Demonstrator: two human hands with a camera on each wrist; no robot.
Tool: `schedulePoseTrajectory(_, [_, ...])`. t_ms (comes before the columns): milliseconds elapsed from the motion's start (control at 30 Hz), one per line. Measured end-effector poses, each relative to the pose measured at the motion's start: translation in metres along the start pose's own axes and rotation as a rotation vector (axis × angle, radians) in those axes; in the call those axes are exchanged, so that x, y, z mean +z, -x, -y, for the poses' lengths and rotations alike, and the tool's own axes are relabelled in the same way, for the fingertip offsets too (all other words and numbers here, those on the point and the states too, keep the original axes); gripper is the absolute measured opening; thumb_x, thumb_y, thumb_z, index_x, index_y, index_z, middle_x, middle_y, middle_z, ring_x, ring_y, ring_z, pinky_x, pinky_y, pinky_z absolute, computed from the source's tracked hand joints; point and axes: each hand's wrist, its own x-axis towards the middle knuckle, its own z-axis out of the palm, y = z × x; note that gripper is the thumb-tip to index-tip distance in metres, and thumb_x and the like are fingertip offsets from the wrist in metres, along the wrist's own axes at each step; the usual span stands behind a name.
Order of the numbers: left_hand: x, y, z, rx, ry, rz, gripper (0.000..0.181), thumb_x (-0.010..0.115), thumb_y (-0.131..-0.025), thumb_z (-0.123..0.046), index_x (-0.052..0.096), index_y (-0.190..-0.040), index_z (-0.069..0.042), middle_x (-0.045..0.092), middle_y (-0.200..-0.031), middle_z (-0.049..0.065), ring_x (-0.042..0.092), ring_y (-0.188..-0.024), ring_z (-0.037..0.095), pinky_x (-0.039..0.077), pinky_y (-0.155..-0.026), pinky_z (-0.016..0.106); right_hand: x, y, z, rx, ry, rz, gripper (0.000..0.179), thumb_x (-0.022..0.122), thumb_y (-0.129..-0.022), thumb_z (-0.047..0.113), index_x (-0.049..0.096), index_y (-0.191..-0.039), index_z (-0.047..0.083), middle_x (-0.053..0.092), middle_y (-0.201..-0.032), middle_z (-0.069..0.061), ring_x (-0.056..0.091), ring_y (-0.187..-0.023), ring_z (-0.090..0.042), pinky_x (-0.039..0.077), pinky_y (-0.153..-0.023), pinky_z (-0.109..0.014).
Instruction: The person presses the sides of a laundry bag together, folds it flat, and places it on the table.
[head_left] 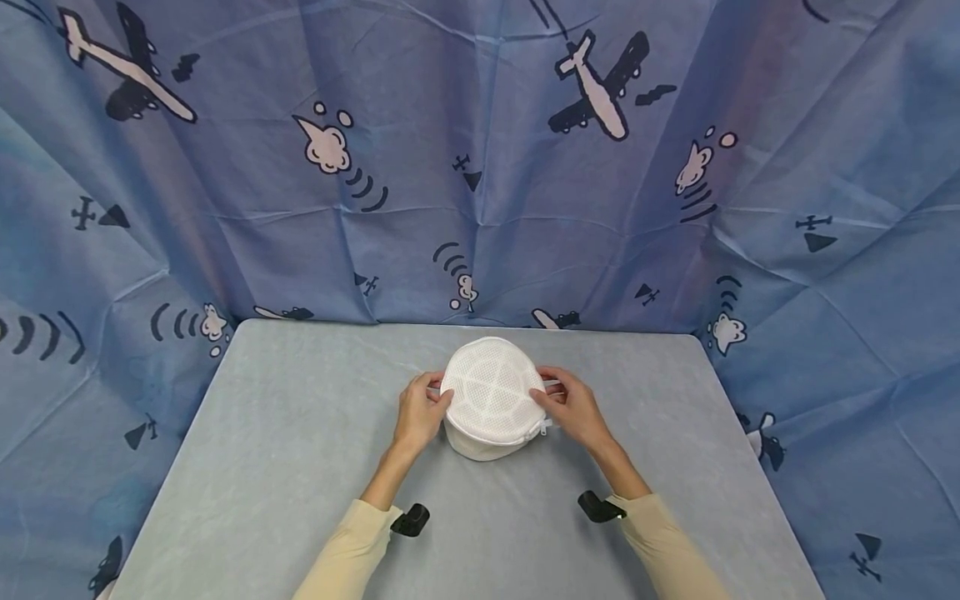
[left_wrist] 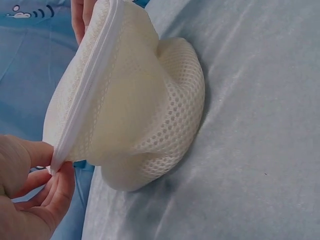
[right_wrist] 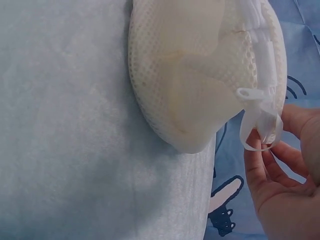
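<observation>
A round white mesh laundry bag [head_left: 492, 390] stands near the middle of the table, its flat mesh lid facing up and tilted toward the head camera. My left hand [head_left: 421, 414] pinches the left edge of the lid between thumb and fingers. On the opposite edge, my right hand [head_left: 576, 410] pinches the rim in the same way. The left wrist view shows a white zipper [left_wrist: 89, 90] running along the rim, with the soft honeycomb mesh side sagging onto the table. Close to the right fingers hangs a white zipper pull [right_wrist: 251, 94] beside a thin looped strip.
A pale grey-blue cloth covers the table [head_left: 300, 433]. Behind it and at both sides hangs a blue curtain [head_left: 420, 167] printed with airplanes and clouds. Black wrist cameras [head_left: 410, 520] sit at both sleeve cuffs.
</observation>
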Motion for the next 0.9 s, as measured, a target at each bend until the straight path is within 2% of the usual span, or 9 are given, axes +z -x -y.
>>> schedulePoseTrajectory(333, [0.005, 0.002, 0.01, 0.003, -0.02, 0.01, 0.026, 0.075, -0.089, 0.002, 0.069, -0.114, 0.009, 0.068, -0.101, 0.018, 0.065, -0.081, 0.024, 0.056, -0.069, 0.027, 0.005, 0.001, -0.009, 0.023, 0.005, 0.007, 0.044, 0.075, -0.094, 0.007, 0.062, -0.134, -0.003, 0.065, -0.121, -0.022, 0.066, -0.099, -0.032, 0.055, -0.079, -0.022])
schedulePoseTrajectory(567, [0.008, 0.002, 0.014, -0.006, -0.019, 0.038, 0.026, 0.075, -0.09, 0.001, 0.069, -0.114, 0.009, 0.067, -0.102, 0.018, 0.064, -0.081, 0.023, 0.056, -0.069, 0.028, 0.007, 0.001, -0.017, 0.017, 0.003, 0.015, 0.043, 0.076, -0.094, 0.007, 0.062, -0.133, -0.003, 0.066, -0.122, -0.022, 0.066, -0.098, -0.031, 0.056, -0.08, -0.025])
schedulePoseTrajectory(800, [0.01, 0.001, 0.018, -0.01, -0.03, 0.04, 0.026, 0.075, -0.09, 0.002, 0.069, -0.114, 0.009, 0.067, -0.102, 0.019, 0.065, -0.08, 0.024, 0.057, -0.069, 0.03, 0.01, 0.001, -0.02, 0.022, 0.007, 0.015, 0.043, 0.076, -0.094, 0.008, 0.063, -0.133, -0.003, 0.065, -0.123, -0.021, 0.067, -0.099, -0.031, 0.056, -0.08, -0.025])
schedulePoseTrajectory(900, [0.011, 0.001, 0.017, -0.002, -0.051, 0.042, 0.029, 0.074, -0.09, 0.001, 0.067, -0.117, 0.011, 0.067, -0.103, 0.019, 0.064, -0.081, 0.024, 0.056, -0.069, 0.03, 0.012, 0.001, -0.021, 0.009, 0.03, 0.004, 0.044, 0.076, -0.093, 0.008, 0.063, -0.133, -0.003, 0.065, -0.121, -0.021, 0.066, -0.099, -0.031, 0.057, -0.081, -0.029])
